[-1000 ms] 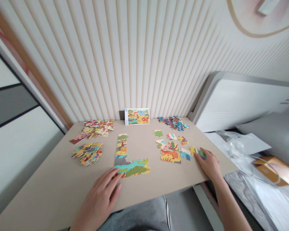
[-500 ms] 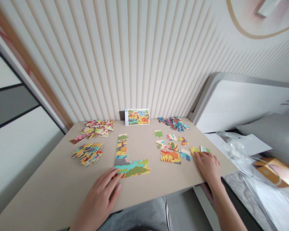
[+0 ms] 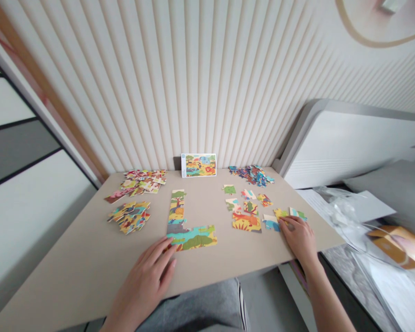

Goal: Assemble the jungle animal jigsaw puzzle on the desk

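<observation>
My left hand [image 3: 145, 279] lies with fingers stretched out, its fingertips on the lower left corner of a joined L-shaped jigsaw section [image 3: 193, 239], which shows a river and trees. At the right, my right hand [image 3: 300, 240] has its thumb and fingers bent down at a yellow puzzle piece [image 3: 281, 213], partly covered by the fingers. Close beside that is a blue elephant piece [image 3: 271, 223]. A green and white piece [image 3: 297, 213] sits just beyond the right fingers. Several loose pieces and a joined lion part [image 3: 246, 222] lie between the section and my right hand.
A picture card [image 3: 199, 165] leans against the ribbed wall. Piles of pieces lie at back left [image 3: 145, 181], mid left [image 3: 129, 216] and back right [image 3: 254, 175]. The table edge [image 3: 228, 279] runs before my lap; a bed with papers [image 3: 370, 205] stands right.
The view has shifted slightly. The blue elephant piece and the yellow piece are a little closer together. My left hand remains on the joined section.
</observation>
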Available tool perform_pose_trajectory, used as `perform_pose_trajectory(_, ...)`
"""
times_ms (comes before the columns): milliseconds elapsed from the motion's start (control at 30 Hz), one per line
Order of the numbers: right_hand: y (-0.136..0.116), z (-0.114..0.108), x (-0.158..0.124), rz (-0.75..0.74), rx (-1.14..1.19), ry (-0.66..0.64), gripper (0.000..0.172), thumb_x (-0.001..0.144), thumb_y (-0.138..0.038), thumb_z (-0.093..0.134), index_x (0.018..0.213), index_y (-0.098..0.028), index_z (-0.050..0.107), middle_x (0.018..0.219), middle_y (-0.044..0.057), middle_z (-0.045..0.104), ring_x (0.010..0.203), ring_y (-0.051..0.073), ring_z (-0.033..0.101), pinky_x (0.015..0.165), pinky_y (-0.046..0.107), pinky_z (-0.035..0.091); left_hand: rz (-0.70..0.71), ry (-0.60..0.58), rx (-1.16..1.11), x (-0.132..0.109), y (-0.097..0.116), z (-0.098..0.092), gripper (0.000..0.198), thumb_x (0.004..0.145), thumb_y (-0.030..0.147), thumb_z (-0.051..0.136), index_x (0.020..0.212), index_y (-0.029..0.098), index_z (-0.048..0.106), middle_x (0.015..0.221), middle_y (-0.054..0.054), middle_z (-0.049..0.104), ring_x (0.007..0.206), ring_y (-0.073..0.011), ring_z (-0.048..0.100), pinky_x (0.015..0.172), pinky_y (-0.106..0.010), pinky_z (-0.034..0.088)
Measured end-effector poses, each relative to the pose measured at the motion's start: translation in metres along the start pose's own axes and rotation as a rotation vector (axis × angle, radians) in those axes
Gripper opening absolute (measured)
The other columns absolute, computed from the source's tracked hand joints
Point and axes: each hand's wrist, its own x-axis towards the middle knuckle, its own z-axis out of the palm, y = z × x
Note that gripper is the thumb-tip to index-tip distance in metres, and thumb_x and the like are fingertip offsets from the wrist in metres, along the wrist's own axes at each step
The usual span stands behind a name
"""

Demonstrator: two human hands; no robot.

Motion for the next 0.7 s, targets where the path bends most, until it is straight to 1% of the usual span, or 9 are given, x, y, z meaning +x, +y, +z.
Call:
perform_pose_trajectory(167, 0.000, -0.001, 0.001, 0.051, -0.002, 0.020, 0.043, 0.090, -0.062, 0.053, 0.096, -0.027, 0.077, 0.114, 0.007, 0.071, 0.105, 0.032, 0.063, 0.093, 0.047, 0.045, -0.014, -0.009, -0.021, 0.000, 0.001, 0.000, 0.044, 0.098, 0.035, 0.055, 0.141, 0.026, 0.057, 0.144, -0.008, 0.058, 0.134, -0.0289, 0.053, 0.110, -0.046, 0.050)
perform_pose_trajectory(233, 0.001, -0.001, 0.005, 0.031, -0.002, 0.012, 0.043, 0.089, -0.062, 0.054, 0.096, -0.027, 0.077, 0.115, 0.008, 0.072, 0.106, 0.033, 0.063, 0.094, 0.048, 0.045, -0.017, -0.016, -0.023, 0.000, 0.001, 0.000, 0.045, 0.098, 0.035, 0.055, 0.141, 0.026, 0.057, 0.144, -0.007, 0.057, 0.135, -0.0289, 0.052, 0.110, -0.046, 0.050)
perform_pose_trajectory(300, 0.003, -0.001, 0.010, -0.013, 0.030, -0.019, 0.040, 0.090, -0.059, 0.055, 0.095, -0.026, 0.077, 0.117, 0.008, 0.072, 0.107, 0.032, 0.063, 0.097, 0.048, 0.045, -0.019, -0.019, -0.024, 0.000, 0.001, 0.000, 0.044, 0.098, 0.035, 0.055, 0.141, 0.026, 0.057, 0.145, -0.007, 0.057, 0.135, -0.0287, 0.052, 0.111, -0.046, 0.049)
perform_pose_trajectory(400, 0.005, 0.003, 0.018, -0.089, 0.133, -0.083, 0.036, 0.091, -0.051, 0.054, 0.103, -0.025, 0.076, 0.122, 0.008, 0.071, 0.110, 0.029, 0.064, 0.101, 0.045, 0.045, -0.019, -0.009, -0.030, 0.000, 0.001, -0.001, 0.044, 0.097, 0.035, 0.055, 0.140, 0.026, 0.058, 0.144, -0.007, 0.057, 0.134, -0.0288, 0.053, 0.110, -0.046, 0.049)
perform_pose_trajectory(500, 0.004, 0.009, 0.022, -0.127, 0.195, -0.095, 0.039, 0.092, -0.048, 0.052, 0.115, -0.023, 0.072, 0.129, 0.009, 0.068, 0.114, 0.028, 0.064, 0.103, 0.043, 0.045, -0.011, -0.005, -0.026, 0.001, 0.001, -0.001, 0.044, 0.097, 0.034, 0.055, 0.140, 0.027, 0.058, 0.144, -0.007, 0.058, 0.134, -0.0287, 0.053, 0.109, -0.046, 0.050)
perform_pose_trajectory(567, 0.004, 0.011, 0.022, -0.094, 0.156, -0.064, 0.044, 0.091, -0.050, 0.053, 0.120, -0.022, 0.070, 0.130, 0.011, 0.066, 0.115, 0.030, 0.063, 0.103, 0.045, 0.045, -0.007, -0.006, -0.020, 0.001, 0.001, -0.001, 0.043, 0.097, 0.034, 0.055, 0.140, 0.027, 0.058, 0.144, -0.007, 0.058, 0.134, -0.0287, 0.053, 0.109, -0.046, 0.050)
perform_pose_trajectory(700, 0.004, 0.012, 0.019, 0.016, 0.049, -0.036, 0.053, 0.086, -0.060, 0.058, 0.123, -0.022, 0.069, 0.123, 0.013, 0.069, 0.114, 0.035, 0.062, 0.099, 0.050, 0.045, -0.013, -0.004, -0.014, 0.001, 0.001, -0.001, 0.042, 0.097, 0.034, 0.055, 0.138, 0.027, 0.059, 0.143, -0.007, 0.058, 0.134, -0.0288, 0.053, 0.109, -0.046, 0.050)
